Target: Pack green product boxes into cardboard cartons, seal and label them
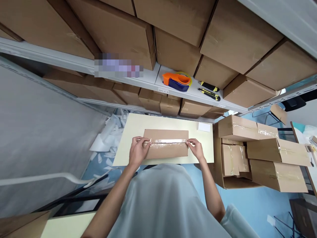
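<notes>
A flat brown cardboard box (pixel 168 152) lies on the pale yellow table in front of me. Clear packing tape (pixel 168 141) runs along the middle seam of its top and shines in the light. At the left end of the strip, my left hand (pixel 139 151) has its thumb and fingers closed on the tape. The fingertips of my right hand (pixel 196 148) pinch the tape's other end, at the box's right edge. What lies right under the fingertips is partly hidden.
On the shelf (pixel 151 81) above sit an orange and blue tape dispenser (pixel 177 82) and two yellow-black utility knives (pixel 209 91). A small white block (pixel 204 127) rests on the table (pixel 131 132). Taped cartons (pixel 264 148) are stacked at right; paper scraps (pixel 109 132) litter the left.
</notes>
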`<state>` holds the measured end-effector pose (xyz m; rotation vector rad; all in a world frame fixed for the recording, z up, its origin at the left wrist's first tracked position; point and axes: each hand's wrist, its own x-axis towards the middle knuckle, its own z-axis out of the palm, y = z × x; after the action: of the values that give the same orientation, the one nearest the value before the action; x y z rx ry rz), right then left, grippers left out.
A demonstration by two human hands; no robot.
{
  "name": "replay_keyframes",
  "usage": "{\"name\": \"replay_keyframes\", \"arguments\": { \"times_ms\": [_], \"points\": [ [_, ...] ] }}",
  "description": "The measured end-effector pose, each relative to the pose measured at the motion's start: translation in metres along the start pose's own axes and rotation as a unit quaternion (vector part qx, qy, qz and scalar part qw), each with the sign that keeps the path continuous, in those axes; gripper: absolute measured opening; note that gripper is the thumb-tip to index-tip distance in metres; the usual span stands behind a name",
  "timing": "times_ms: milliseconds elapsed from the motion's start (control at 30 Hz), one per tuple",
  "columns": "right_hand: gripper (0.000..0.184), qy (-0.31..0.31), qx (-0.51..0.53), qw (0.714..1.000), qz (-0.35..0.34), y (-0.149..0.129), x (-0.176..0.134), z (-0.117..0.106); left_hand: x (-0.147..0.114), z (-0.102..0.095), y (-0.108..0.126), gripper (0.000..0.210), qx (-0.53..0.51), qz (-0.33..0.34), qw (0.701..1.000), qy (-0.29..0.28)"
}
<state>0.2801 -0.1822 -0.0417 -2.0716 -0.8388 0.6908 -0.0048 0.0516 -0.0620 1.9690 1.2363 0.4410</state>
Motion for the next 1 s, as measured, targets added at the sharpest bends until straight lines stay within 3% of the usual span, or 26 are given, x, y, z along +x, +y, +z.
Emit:
{"name": "replay_keyframes", "arguments": {
  "times_ms": [233,533,733,1000],
  "points": [
    [0.024,0.022,-0.081,0.996,0.031,-0.003,0.001,0.012,0.001,0.016,-0.006,0.037,-0.037,-0.058,0.997,0.021],
    [0.034,0.05,-0.254,0.966,-0.021,0.009,-0.013,0.054,-0.005,0.03,-0.011,0.035,0.001,-0.02,0.999,0.05],
    [0.028,0.046,-0.27,0.962,0.001,0.017,-0.011,0.065,-0.003,0.03,-0.013,0.036,0.007,-0.02,0.999,0.033],
    [0.024,0.09,-0.241,0.965,-0.043,0.011,-0.009,0.066,0.0,0.026,-0.013,0.04,-0.011,0.004,0.999,0.053]
  ]
}}
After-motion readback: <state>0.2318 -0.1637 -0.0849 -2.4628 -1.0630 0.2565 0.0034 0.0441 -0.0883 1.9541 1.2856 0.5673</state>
